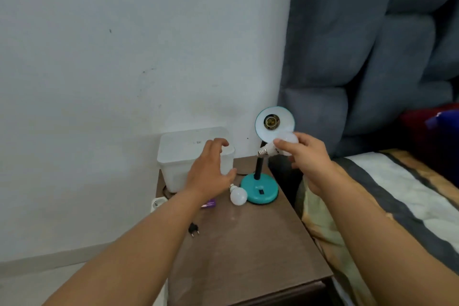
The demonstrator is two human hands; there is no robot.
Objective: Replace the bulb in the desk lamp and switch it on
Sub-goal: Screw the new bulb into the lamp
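A teal desk lamp [259, 190] stands on the brown bedside table [248, 251]. Its round shade [283, 129] faces me and the socket [271, 122] inside it holds no bulb. My right hand [306, 156] grips a white bulb [275, 148] just below the shade, with the screw base pointing left. A second white bulb [238, 195] lies on the table beside the lamp's base. My left hand [210, 169] hovers open above the table, left of the lamp, fingers spread.
A white plastic tub [178, 154] stands at the back of the table against the wall. A black plug [193, 228] and a small purple item [210, 204] lie near the table's left edge. A white socket strip [159, 202] sits beyond that edge. A bed [397, 194] is to the right.
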